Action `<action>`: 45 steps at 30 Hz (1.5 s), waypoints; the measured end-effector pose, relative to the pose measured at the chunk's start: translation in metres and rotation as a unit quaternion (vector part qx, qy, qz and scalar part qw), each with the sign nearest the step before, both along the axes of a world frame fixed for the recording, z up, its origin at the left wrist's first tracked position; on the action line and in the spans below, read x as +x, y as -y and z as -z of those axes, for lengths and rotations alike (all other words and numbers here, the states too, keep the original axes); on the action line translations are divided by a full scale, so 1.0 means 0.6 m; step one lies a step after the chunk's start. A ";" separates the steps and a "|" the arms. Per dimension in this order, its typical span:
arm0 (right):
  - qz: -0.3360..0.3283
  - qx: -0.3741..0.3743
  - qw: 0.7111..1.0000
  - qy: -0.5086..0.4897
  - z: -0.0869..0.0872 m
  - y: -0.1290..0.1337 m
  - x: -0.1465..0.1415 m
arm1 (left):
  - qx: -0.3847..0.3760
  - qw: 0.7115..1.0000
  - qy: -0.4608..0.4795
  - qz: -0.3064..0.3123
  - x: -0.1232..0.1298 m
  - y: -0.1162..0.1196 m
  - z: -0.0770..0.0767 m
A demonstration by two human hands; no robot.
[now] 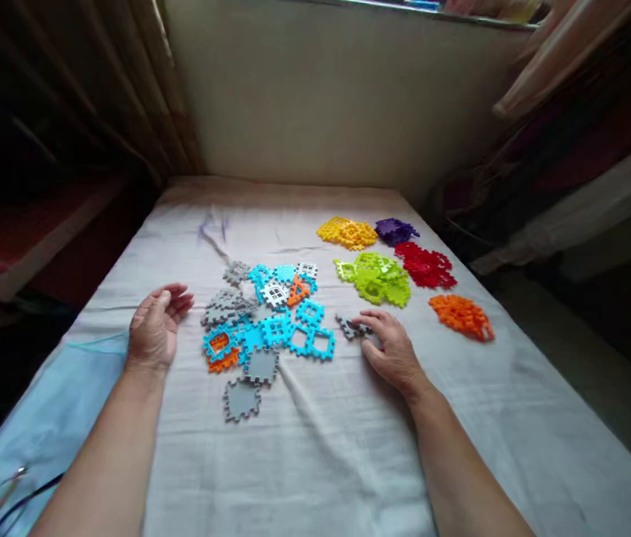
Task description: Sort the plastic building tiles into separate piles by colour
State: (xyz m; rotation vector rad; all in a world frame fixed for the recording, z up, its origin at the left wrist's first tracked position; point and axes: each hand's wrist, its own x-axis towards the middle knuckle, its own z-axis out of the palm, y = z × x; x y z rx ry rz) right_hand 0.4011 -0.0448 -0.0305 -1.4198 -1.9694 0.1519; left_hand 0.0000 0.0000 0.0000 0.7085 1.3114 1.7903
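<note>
My left hand (157, 325) hovers over the cloth left of the mixed pile, fingers loosely curled but apart, with nothing in it. Fingers of my right hand (387, 344) rest on a small gray piece (352, 327) that lies on the sheet. Between my hands are blue toothed pieces (275, 328), gray pieces (226, 307), a white window piece (275, 294) and an orange piece (298, 289). Two flat gray squares lie nearest me, one of them a gray square (242, 400) lying apart at the front.
Beyond my right hand lie a lime pile (377, 277), a yellow pile (347, 233), a purple pile (397, 230), a red pile (425, 264) and an orange pile (462, 316). Black cables (27, 498) cross blue fabric at the lower left. A wall stands behind the sheet (293, 462).
</note>
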 end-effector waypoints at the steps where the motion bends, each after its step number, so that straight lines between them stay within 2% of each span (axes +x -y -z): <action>1: 0.007 0.016 1.000 -0.008 -0.008 0.004 -0.009 | -0.001 1.000 -0.001 0.001 0.000 0.000 0.001; 4: -0.011 0.041 0.999 -0.019 -0.032 0.019 -0.051 | -0.002 1.000 -0.003 0.003 -0.002 0.001 0.003; 9: -0.147 0.017 0.989 0.006 -0.063 0.057 -0.158 | 0.001 1.000 -0.010 0.002 -0.003 0.001 0.007; 13: -0.169 -0.007 0.984 0.058 -0.058 0.069 -0.210 | 0.004 1.000 -0.012 -0.002 -0.003 0.000 0.008; 17: -0.157 -0.009 0.985 0.065 -0.041 0.068 -0.220 | 0.002 1.000 -0.014 0.000 -0.002 0.001 0.006; 20: -0.162 0.011 0.986 0.050 -0.037 0.069 -0.219 | -0.001 1.000 -0.010 -0.002 0.000 0.002 0.003; 25: -0.149 0.062 0.987 0.008 -0.046 0.065 -0.197 | -0.005 1.000 -0.010 -0.004 0.001 0.002 0.001; 28: -0.082 0.083 0.993 0.010 -0.048 0.052 -0.155 | -0.005 1.000 -0.009 -0.004 0.001 0.002 0.001; 32: 0.054 0.086 0.993 0.051 -0.036 0.033 -0.080 | -0.009 1.000 -0.007 0.000 0.002 0.001 -0.001; 35: 0.110 0.089 0.987 0.076 -0.024 0.024 -0.043 | -0.012 1.000 -0.005 -0.001 0.004 0.002 -0.003; 45: 0.133 0.060 0.986 0.083 -0.009 0.020 -0.031 | -0.010 1.000 -0.018 0.001 0.005 0.003 -0.004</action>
